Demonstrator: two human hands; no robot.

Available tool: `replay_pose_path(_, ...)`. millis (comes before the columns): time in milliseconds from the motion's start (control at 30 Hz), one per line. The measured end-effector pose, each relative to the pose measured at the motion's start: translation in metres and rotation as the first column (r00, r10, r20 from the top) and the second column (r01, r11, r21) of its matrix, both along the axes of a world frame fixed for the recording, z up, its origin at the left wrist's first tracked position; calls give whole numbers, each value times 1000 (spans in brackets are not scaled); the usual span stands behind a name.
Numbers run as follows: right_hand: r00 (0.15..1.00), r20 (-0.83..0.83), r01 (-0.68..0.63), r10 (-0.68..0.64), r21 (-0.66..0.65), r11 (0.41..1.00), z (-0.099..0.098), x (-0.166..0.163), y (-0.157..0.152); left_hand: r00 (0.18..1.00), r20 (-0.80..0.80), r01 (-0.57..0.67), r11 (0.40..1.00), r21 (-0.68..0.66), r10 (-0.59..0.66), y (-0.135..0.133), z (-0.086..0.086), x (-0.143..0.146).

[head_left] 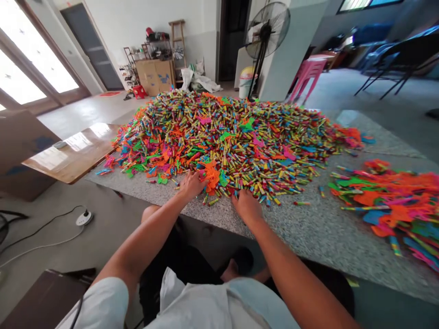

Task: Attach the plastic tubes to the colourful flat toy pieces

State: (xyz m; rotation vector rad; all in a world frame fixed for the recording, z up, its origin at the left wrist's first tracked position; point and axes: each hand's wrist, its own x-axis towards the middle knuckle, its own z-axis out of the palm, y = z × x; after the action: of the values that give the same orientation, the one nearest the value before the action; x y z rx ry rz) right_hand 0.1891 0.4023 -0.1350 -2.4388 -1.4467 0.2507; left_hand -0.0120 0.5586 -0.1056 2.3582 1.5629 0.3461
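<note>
A wide heap of small, shiny striped tubes point(270, 176) is mixed with flat plastic shapes in orange, green, pink and blue. At its near edge, my left hand point(192, 183) is closed at a clump of orange plastic pieces point(211, 177), its fingertips partly hidden behind them. A turquoise piece point(223, 177) lies just right of that clump. My right hand point(247, 205) rests low at the front of the heap, fingers curled in against the tubes. What sits inside those fingers is hidden.
The heap lies on a speckled grey stone table point(295, 233). To the right is a second pile of coloured plastic pieces with striped stems point(394, 196). A wooden board point(75, 148) adjoins the left side. Behind stand a fan point(265, 29) and pink stools point(308, 75).
</note>
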Motion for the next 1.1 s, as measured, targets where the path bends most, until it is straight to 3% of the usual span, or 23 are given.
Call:
replay_pose_path(167, 998, -30, 55, -55, 5, 998, -4, 8, -9, 1000, -2, -3, 1000, -14, 3, 12, -3, 22)
replay_pose_path(300, 973, -219, 111, -72, 170, 979, -15, 19, -25, 995, 100, -12, 1000, -6, 13, 17, -1, 19)
replay_pose_path(467, 892, -451, 161, 13, 346, 924, -16, 16, -36, 937, 325, -138, 990, -2, 132, 21, 10, 12)
replay_pose_path(533, 842, -535, 183, 66, 400, 898, -8, 9, -37, 833, 524, -133, 984, -122, 178, 18, 16, 10)
replay_pose_path(600, 769, -625, 202, 136, 439, 875, 3, 0, -36, 642, 715, -17, 938, -348, 277, 9, 22, 10)
replay_pose_path(700, 628, -735, 217, 255, 480, 850, 26, -15, -35, 366, 792, 310, 738, -599, 489, -13, 27, 11)
replay_pose_path(767, 550, -767, 220, 330, 515, 829, 41, -23, -34, 287, 760, 452, 618, -644, 583, -32, 29, 12)
replay_pose_path(867, 484, -780, 240, 397, 555, 796, 56, -29, -33, 277, 730, 518, 542, -662, 625, -58, 31, 17)
replay_pose_path(1100, 476, -777, 300, 411, 583, 755, 71, -20, -36, 409, 812, 575, 574, -584, 416, -88, 48, 22)
